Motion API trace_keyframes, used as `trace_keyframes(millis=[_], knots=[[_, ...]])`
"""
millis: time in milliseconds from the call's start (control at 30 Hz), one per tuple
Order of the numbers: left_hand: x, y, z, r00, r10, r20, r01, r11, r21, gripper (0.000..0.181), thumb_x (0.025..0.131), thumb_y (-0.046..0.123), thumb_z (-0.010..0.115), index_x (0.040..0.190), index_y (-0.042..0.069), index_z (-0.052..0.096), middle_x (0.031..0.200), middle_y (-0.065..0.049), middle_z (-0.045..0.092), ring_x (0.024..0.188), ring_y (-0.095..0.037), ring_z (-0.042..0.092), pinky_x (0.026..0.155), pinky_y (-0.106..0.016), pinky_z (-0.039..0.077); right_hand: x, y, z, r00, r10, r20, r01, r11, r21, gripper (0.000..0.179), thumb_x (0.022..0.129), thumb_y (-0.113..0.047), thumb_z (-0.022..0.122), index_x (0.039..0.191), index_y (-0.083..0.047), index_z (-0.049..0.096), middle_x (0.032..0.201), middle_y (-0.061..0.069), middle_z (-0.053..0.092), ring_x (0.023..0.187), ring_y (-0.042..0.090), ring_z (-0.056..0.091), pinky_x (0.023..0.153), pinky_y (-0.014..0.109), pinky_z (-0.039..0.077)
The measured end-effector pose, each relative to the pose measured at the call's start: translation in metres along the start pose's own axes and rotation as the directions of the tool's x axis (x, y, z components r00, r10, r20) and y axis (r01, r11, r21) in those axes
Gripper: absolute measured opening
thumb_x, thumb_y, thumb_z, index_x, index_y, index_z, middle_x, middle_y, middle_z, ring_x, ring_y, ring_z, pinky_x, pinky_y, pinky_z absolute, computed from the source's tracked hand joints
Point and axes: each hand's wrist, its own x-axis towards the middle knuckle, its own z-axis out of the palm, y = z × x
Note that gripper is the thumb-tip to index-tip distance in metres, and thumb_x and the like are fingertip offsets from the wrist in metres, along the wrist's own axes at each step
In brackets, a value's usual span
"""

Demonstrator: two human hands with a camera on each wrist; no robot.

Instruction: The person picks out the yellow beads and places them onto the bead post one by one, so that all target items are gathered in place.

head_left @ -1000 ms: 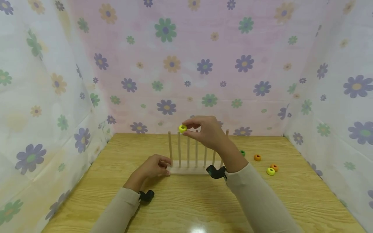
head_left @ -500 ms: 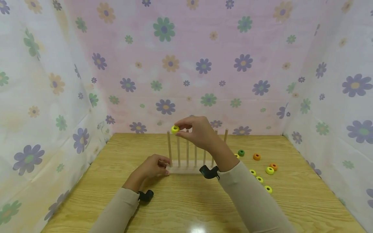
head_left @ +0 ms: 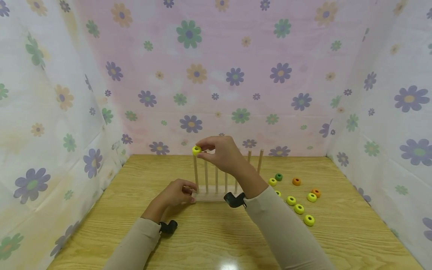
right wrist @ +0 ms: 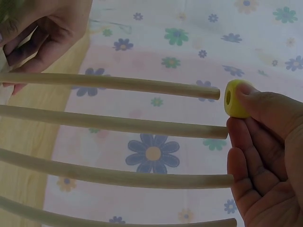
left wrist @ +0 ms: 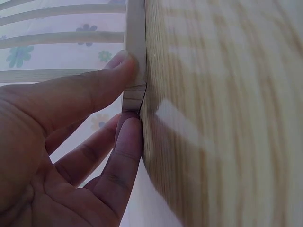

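Observation:
My right hand [head_left: 222,153] pinches a yellow ring bead [head_left: 197,150] between thumb and fingertips, level with the top of the leftmost peg [head_left: 196,172]. In the right wrist view, the yellow bead [right wrist: 236,99] sits just off that peg's tip, its hole facing the tip. The pegs rise in a row from a pale wooden base [head_left: 212,197] on the table. With my left hand [head_left: 177,193] I hold the left end of this peg rack. Seen from the left wrist, the thumb lies on the base [left wrist: 136,42] and the fingers touch its end.
Several yellow beads [head_left: 299,209] lie on the wood-grain table [head_left: 202,240] right of the rack. Among them are a green bead [head_left: 278,176] and two orange beads [head_left: 296,181]. Flower-print cloth [head_left: 216,75] walls in the back and both sides.
My right hand has carried the yellow bead leftward along the peg tops to the leftmost peg. More beads on the right have come into sight. The left hand stays on the base.

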Motion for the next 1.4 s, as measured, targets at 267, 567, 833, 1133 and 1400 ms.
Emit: trace_keyframes(millis=[267, 567, 833, 1133, 1400], knots=[[-0.0009, 0.0005, -0.0003, 1.0, 0.002, 0.007, -0.002, 1.0, -0.01, 0.034, 0.084, 0.013, 0.087, 0.116, 0.018, 0.076, 0.118, -0.004, 0.072, 0.108, -0.021, 0.066, 0.086, -0.038, 0.059, 0.0035, -0.0001, 0.0042, 1.0, 0.017, 0.006, -0.017, 1.0, 0.017, 0.026, 0.093, -0.023, 0.081, 0.117, -0.016, 0.078, 0.108, -0.005, 0.078, 0.099, 0.011, 0.073, 0.09, 0.037, 0.06], [-0.0009, 0.0025, -0.0006, 1.0, 0.0, -0.006, 0.0, 1.0, 0.005, 0.034, 0.084, 0.013, 0.088, 0.115, 0.019, 0.077, 0.112, -0.003, 0.072, 0.1, -0.018, 0.065, 0.082, -0.034, 0.057, 0.0073, -0.0017, 0.0055, 0.999, 0.045, 0.012, -0.045, 0.999, 0.025, 0.028, 0.093, -0.023, 0.081, 0.119, -0.015, 0.077, 0.108, -0.004, 0.078, 0.097, 0.011, 0.074, 0.089, 0.035, 0.06], [-0.0008, 0.0022, -0.0014, 1.0, 0.009, -0.001, -0.009, 1.0, 0.004, 0.036, 0.084, 0.012, 0.088, 0.117, 0.016, 0.076, 0.113, -0.005, 0.073, 0.1, -0.02, 0.066, 0.08, -0.035, 0.057, 0.0097, -0.0016, 0.0074, 0.998, 0.062, 0.016, -0.062, 0.998, 0.026, 0.027, 0.094, -0.024, 0.08, 0.119, -0.015, 0.077, 0.108, -0.005, 0.078, 0.098, 0.011, 0.073, 0.089, 0.036, 0.06], [-0.0012, 0.0029, -0.0012, 1.0, 0.0, -0.013, 0.0, 1.0, 0.009, 0.038, 0.083, 0.012, 0.088, 0.119, 0.015, 0.076, 0.119, -0.008, 0.073, 0.11, -0.024, 0.068, 0.087, -0.04, 0.059, 0.0099, -0.0002, 0.0086, 0.997, 0.076, 0.02, -0.076, 0.996, 0.043, 0.027, 0.094, -0.024, 0.08, 0.119, -0.015, 0.077, 0.108, -0.004, 0.078, 0.097, 0.01, 0.074, 0.089, 0.036, 0.061], [-0.0032, 0.0047, -0.0011, 1.0, 0.005, -0.01, -0.005, 1.0, 0.004, 0.036, 0.085, 0.012, 0.087, 0.119, 0.017, 0.076, 0.119, -0.007, 0.073, 0.108, -0.022, 0.067, 0.09, -0.041, 0.058, 0.0096, 0.0002, 0.0101, 0.996, 0.083, 0.021, -0.084, 0.996, 0.036, 0.026, 0.095, -0.027, 0.079, 0.118, -0.017, 0.077, 0.105, -0.007, 0.077, 0.096, 0.007, 0.073, 0.087, 0.032, 0.06]])
